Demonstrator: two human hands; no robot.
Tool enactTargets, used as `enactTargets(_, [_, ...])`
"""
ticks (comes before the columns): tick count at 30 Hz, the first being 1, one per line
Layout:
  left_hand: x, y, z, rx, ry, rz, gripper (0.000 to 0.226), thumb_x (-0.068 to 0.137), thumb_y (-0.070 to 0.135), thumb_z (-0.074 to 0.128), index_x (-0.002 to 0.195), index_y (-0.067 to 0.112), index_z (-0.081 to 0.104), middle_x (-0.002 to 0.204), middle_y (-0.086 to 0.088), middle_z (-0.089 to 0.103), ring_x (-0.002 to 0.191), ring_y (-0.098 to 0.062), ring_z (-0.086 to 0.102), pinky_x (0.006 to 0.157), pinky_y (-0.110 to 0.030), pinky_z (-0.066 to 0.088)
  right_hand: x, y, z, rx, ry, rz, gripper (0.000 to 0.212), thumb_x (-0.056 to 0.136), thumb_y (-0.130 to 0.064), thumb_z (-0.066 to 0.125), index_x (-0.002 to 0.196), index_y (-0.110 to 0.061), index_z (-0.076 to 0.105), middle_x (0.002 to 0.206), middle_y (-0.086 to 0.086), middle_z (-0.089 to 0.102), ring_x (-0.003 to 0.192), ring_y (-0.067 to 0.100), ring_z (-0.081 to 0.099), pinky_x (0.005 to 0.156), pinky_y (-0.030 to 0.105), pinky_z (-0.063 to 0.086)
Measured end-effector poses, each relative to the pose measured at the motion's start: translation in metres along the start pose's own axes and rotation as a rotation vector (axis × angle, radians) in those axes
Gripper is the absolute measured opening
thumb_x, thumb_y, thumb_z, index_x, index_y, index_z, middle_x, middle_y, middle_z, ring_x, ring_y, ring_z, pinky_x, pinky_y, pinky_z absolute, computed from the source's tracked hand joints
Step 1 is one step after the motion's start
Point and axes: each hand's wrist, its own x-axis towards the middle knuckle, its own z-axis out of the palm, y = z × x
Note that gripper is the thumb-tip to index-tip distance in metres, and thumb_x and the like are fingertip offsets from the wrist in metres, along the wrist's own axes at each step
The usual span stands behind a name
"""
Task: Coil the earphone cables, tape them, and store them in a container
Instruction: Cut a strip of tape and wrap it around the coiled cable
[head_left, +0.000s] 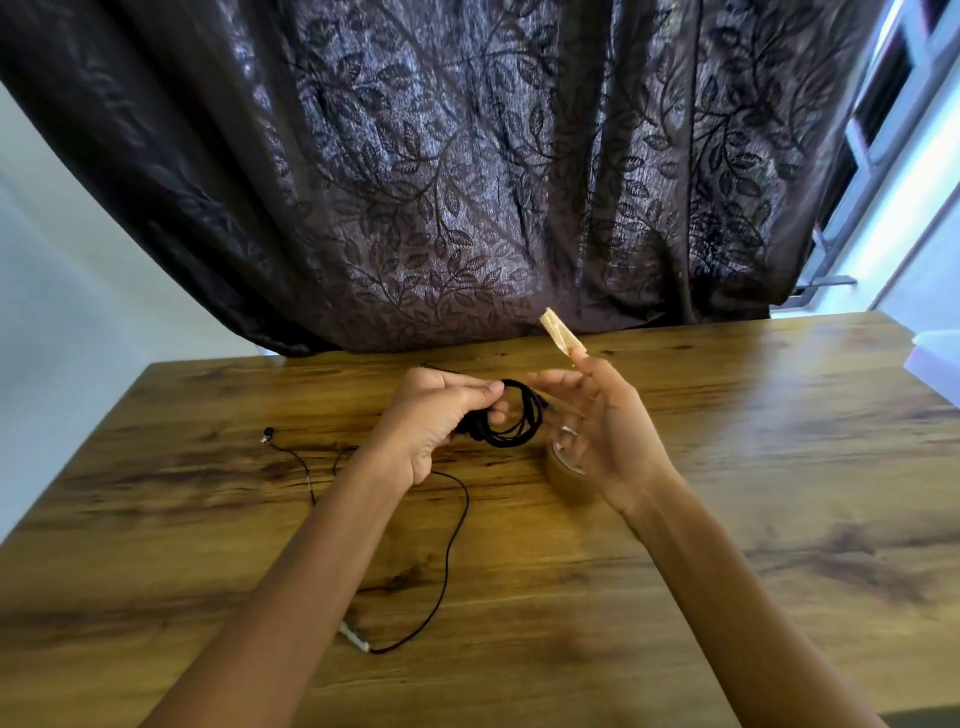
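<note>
Head view: a person at a wooden table (727, 545) prepares to bind a coiled earphone cable (519, 422), held up just above the tabletop in front of a dark leaf-patterned curtain (441, 182). The left hand (434, 415) grips the black coil at one side, fingers and thumb curled round the bunched loops so they cannot spring apart. The right hand (602, 436), just beside the coil, carries a strip of brown tape (560, 335) that stands up from its topmost fingertip; the other fingers are spread and relaxed, and whether a second digit pinches the strip cannot be told through the blur. The tape roll (563, 475) lies on the table under that hand. A second earphone cable (460, 512) trails loose and uncoiled across the wood to the left, apart from the coil. A pale object (937, 358) at the table's right edge is too cut off to identify. Taping appears to be the step in hand, and it is likely to go best if the left hand keeps the loops pinched flat while the strip is laid sticky side down across the bundle next to that grip, then wrapped round onto itself, with the free end kept from folding or catching stray fingers.
</note>
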Motion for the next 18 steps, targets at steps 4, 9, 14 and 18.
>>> enactTargets(4, [-0.005,0.008,0.0,-0.004,0.074,0.07,0.006,0.082,0.009,0.067,0.081,0.007,0.072,0.072,-0.005,0.071,0.055,-0.004,0.065,0.047,-0.007,0.043,-0.004,0.0,0.013,-0.288,0.347,-0.621,0.007,0.087,-0.018,0.063,0.081,-0.015,0.063,0.072,-0.006,0.061,0.067,0.006,0.055,0.062,0.021,0.045])
enactTargets(9, [-0.011,0.017,0.005,-0.04,0.095,0.111,0.008,0.081,0.01,0.067,0.083,0.005,0.073,0.065,-0.001,0.07,0.054,-0.003,0.064,0.047,-0.007,0.043,-0.006,0.005,0.022,-0.853,0.448,-1.534,0.011,0.083,-0.006,0.066,0.075,0.001,0.066,0.081,0.009,0.063,0.068,0.017,0.055,0.059,0.019,0.045])
enactTargets(14, [-0.017,0.02,0.006,-0.056,0.064,0.114,0.02,0.081,0.011,0.065,0.064,0.019,0.072,0.06,0.005,0.069,0.056,-0.001,0.063,0.069,-0.023,0.047,0.003,0.013,0.024,-1.197,0.506,-1.891,0.018,0.068,-0.006,0.081,0.065,-0.007,0.063,0.078,0.007,0.071,0.073,0.021,0.059,0.057,0.031,0.049])
enactTargets(18, [-0.02,0.023,0.002,-0.096,0.041,0.097,0.012,0.081,0.01,0.065,0.074,0.015,0.074,0.069,-0.002,0.071,0.058,-0.006,0.064,0.07,-0.025,0.048,0.004,0.009,0.017,-1.268,0.393,-2.022,0.017,0.083,-0.01,0.067,0.068,-0.009,0.058,0.077,0.006,0.072,0.079,0.019,0.055,0.06,0.03,0.044])
